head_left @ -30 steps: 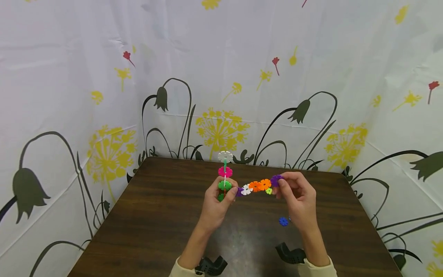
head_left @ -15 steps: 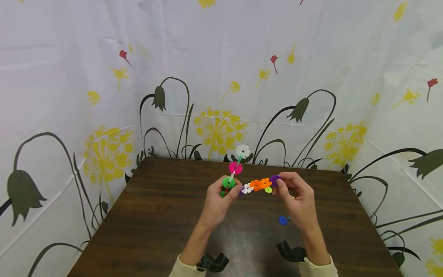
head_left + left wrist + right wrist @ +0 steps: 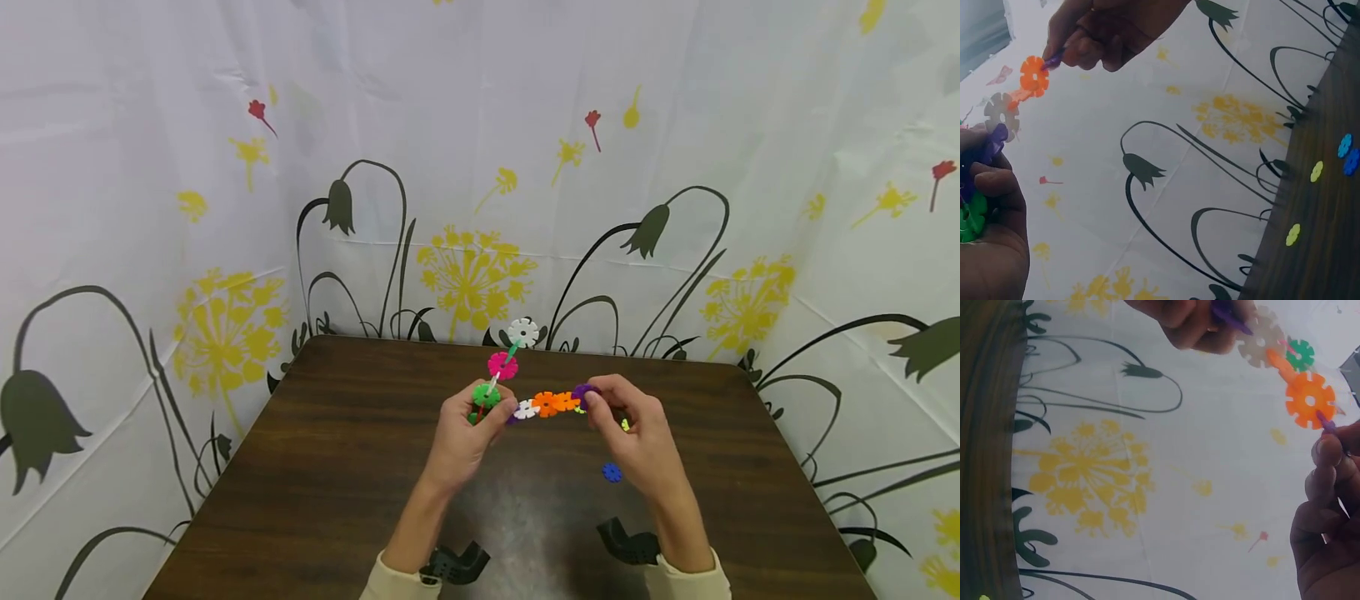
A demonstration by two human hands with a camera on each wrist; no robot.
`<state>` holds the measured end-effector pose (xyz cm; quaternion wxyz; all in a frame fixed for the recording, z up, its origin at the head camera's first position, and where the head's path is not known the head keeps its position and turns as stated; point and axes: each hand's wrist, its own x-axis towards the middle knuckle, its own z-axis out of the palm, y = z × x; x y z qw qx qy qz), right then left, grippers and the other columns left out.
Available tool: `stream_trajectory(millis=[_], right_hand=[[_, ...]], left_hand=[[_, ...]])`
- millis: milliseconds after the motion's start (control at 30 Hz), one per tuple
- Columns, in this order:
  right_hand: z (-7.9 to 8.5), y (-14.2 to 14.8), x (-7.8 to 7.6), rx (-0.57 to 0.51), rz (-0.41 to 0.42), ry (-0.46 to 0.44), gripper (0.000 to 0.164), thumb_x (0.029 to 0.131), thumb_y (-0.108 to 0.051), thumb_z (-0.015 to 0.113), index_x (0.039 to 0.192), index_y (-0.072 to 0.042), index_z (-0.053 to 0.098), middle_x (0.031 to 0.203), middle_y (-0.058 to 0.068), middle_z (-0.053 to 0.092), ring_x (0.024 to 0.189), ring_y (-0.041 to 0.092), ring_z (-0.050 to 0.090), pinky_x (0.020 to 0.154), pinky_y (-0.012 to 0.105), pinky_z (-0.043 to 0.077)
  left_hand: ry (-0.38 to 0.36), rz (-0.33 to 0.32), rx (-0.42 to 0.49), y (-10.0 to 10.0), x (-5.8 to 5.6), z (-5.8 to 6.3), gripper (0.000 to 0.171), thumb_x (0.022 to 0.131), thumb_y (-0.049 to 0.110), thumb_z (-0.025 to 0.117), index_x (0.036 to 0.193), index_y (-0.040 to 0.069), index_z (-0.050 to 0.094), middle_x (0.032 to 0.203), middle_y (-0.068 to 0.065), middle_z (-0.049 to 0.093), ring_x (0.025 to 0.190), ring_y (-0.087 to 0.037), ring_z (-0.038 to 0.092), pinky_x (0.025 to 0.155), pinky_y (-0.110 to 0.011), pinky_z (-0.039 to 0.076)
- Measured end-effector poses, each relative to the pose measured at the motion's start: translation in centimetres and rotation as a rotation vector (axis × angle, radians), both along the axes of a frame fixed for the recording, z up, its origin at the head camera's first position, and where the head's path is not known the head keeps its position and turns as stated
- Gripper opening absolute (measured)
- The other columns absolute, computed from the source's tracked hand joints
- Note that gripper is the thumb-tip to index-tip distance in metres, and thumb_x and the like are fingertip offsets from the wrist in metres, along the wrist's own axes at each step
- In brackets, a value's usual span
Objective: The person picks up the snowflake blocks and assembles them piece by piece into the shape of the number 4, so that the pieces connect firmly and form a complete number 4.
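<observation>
A chain of notched, flower-shaped plastic discs is held in the air between both hands. My left hand (image 3: 461, 437) grips its left part, around a green disc (image 3: 487, 395) and a purple disc (image 3: 997, 139). From there a pink disc (image 3: 502, 365) and a white disc (image 3: 522, 332) rise, leaning right. A second white disc (image 3: 527, 409) and orange discs (image 3: 546, 404) run across toward the right. Thumb and fingers of my right hand (image 3: 637, 433) pinch the purple end disc (image 3: 583, 395), which meets an orange disc (image 3: 1310, 400) at its edge. Fingers partly hide both purple discs.
On the dark wooden table (image 3: 337, 467) lie loose discs: a blue disc (image 3: 612, 472), a light blue disc (image 3: 1344, 145) and yellow discs (image 3: 1293, 235), partly behind my right hand in the head view. A flower-printed white curtain (image 3: 450, 125) hangs behind the table.
The rising part of the chain has tipped from upright to leaning right. My right hand has shifted slightly left with the purple end disc, still pinching it.
</observation>
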<state>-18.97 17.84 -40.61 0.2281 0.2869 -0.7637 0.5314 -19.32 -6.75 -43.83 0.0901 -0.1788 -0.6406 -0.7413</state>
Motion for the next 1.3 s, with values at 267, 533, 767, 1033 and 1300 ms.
stream_trajectory(millis=[267,533,767,1033,1300], right_hand=[[-0.2,-0.6,-0.4,-0.045,-0.010,0.003,0.017,0.104,0.008,0.062,0.114,-0.005,0.068,0.083,0.004,0.070,0.073,0.011,0.065,0.069,0.019,0.058],[0.4,-1.2,-1.0,-0.081,0.061,-0.024,0.024,0.104,0.005,0.063,0.125,-0.006,0.067,0.094,0.005,0.073,0.081,0.014,0.071,0.076,0.023,0.063],[0.6,-1.8,-0.9,-0.065,0.081,-0.001,0.025,0.103,0.007,0.064,0.124,-0.005,0.068,0.099,0.008,0.074,0.082,0.014,0.073,0.079,0.023,0.063],[0.5,-1.9,-0.8,-0.048,0.109,-0.010,0.024,0.104,0.006,0.062,0.124,-0.005,0.068,0.099,0.009,0.074,0.080,0.017,0.072,0.074,0.026,0.064],[-1.4,-0.1,-1.2,-0.087,0.087,-0.062,0.023,0.111,0.001,0.050,0.125,-0.003,0.067,0.082,0.007,0.070,0.070,0.019,0.065,0.066,0.026,0.058]], left_hand=[[0.009,-0.106,-0.048,-0.2,-0.4,-0.6,0.013,0.108,0.014,0.066,0.114,0.002,0.065,0.086,-0.001,0.059,0.064,-0.010,0.053,0.060,-0.021,0.050],[-0.036,-0.156,-0.088,0.1,-0.5,-1.2,0.026,0.110,0.020,0.063,0.134,0.009,0.066,0.108,-0.007,0.067,0.075,-0.011,0.059,0.067,-0.021,0.055],[-0.058,-0.211,-0.118,-0.2,-0.3,-1.0,0.020,0.105,0.015,0.071,0.124,0.008,0.070,0.095,-0.007,0.070,0.079,-0.022,0.074,0.079,-0.029,0.065],[-0.067,-0.258,-0.075,0.2,-0.6,-1.0,0.022,0.107,0.016,0.069,0.124,0.004,0.062,0.107,-0.008,0.069,0.080,-0.026,0.080,0.078,-0.033,0.066],[-0.021,-0.244,-0.020,0.6,-0.5,-0.8,0.021,0.107,0.013,0.068,0.123,0.002,0.061,0.106,-0.009,0.071,0.080,-0.026,0.082,0.072,-0.030,0.065]])
